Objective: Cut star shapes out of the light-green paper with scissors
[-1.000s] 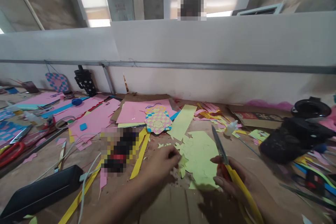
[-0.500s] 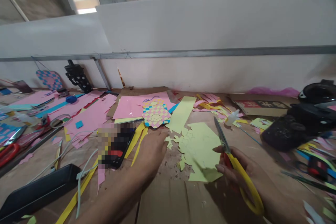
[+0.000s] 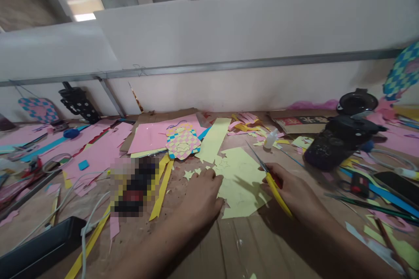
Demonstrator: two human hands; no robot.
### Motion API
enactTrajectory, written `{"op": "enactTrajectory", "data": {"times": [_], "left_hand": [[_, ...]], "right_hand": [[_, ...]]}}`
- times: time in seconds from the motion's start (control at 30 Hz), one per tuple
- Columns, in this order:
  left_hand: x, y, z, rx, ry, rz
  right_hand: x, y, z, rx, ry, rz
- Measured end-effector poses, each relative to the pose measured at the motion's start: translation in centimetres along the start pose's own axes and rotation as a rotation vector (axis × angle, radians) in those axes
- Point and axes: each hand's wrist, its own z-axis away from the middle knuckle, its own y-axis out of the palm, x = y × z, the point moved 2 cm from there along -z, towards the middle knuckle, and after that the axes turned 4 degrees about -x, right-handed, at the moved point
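Observation:
My right hand is wrapped round the yellow handles of a pair of scissors, whose blades point away to the left over a pale yellow paper sheet. My left hand rests palm down at the sheet's left edge, fingers bent, thumb apart from them; what lies under its fingertips is hidden. Small cut paper stars lie just beyond its knuckles. Further back is a checkered paper piece in pink, yellow and blue, with a pale yellow strip beside it.
A phone-like dark object, partly pixelated, and a black case lie left. A glue bottle stands behind the sheet. To the right are a black tumbler and paper scraps. A white partition runs along the back; a person's head shows above it.
My left hand has moved right to the edge of the yellow sheet. The scissors have tilted further left in my right hand. The whole view has shifted to the right.

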Motion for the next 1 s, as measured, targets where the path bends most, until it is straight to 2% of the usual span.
{"op": "enactTrajectory", "data": {"times": [0.1,0.27,0.4,0.53,0.6,0.7,0.77,0.83,1.0], "left_hand": [[0.2,-0.4,-1.8,-0.018,-0.019,0.006],[0.5,-0.1,-4.5,0.008,-0.192,0.058],[0.4,0.6,-5.4,0.005,-0.258,0.166],[0.3,-0.1,-5.4,-0.029,-0.321,0.332],[0.2,-0.8,-5.3,-0.065,-0.394,0.546],[-0.1,-1.5,-5.2,-0.204,-0.515,1.149],[-0.5,-1.4,-5.1,-0.293,-0.531,1.492],[-1.1,-1.1,-5.1,-0.363,-0.515,1.659],[-2.9,0.4,-4.6,-0.469,-0.537,1.772]], "right_hand": [[-0.1,-0.3,-0.4,-0.028,0.008,0.015],[-0.3,-0.3,-0.6,-0.061,0.024,-0.019],[-0.7,-0.2,-0.8,-0.083,0.026,-0.110],[-0.8,-0.5,-0.8,-0.137,0.056,-0.268],[-0.4,-0.8,-0.7,-0.154,0.066,-0.410],[0.5,-1.2,-0.7,-0.185,0.085,-0.649],[1.1,-1.1,-0.8,-0.195,0.092,-0.786],[1.6,-0.6,-0.9,-0.170,0.084,-0.911],[2.8,0.5,-0.9,-0.146,0.064,-1.163]]}}
